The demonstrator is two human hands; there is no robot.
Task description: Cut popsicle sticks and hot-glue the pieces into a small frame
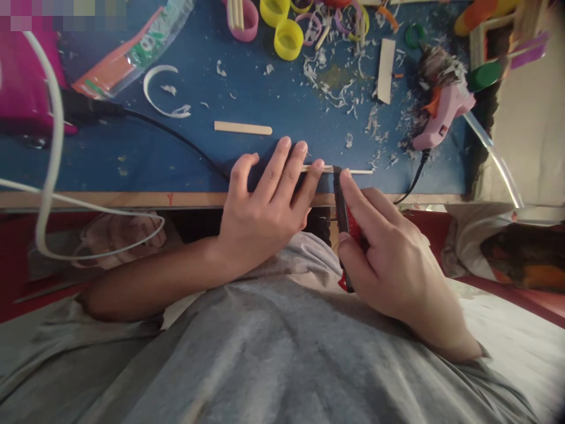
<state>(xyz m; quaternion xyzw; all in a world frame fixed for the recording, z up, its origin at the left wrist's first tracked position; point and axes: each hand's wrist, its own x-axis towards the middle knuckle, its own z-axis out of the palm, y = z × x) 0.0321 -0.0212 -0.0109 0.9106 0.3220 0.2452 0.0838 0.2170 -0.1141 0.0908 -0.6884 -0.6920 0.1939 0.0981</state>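
Observation:
My right hand (388, 253) is closed around a red and black utility knife (342, 215), its forefinger stretched along the top. The knife's tip rests on a thin wooden stick (362, 172) lying along the front of the blue table. My left hand (267, 200) lies over the stick's left part, fingers spread and fingertips pressing down around it. Most of the stick's left end is hidden under those fingers. Just beyond my left fingertips lies a flat craft stick (242, 128) with one rounded end.
A pink glue gun (444, 115) with its cord (415, 179) lies at the right. Paper shreds (329, 82), a pale strip (385, 70) and yellow rings (288, 40) are at the back. A black cable (176, 132) and white tube (56, 118) run at left.

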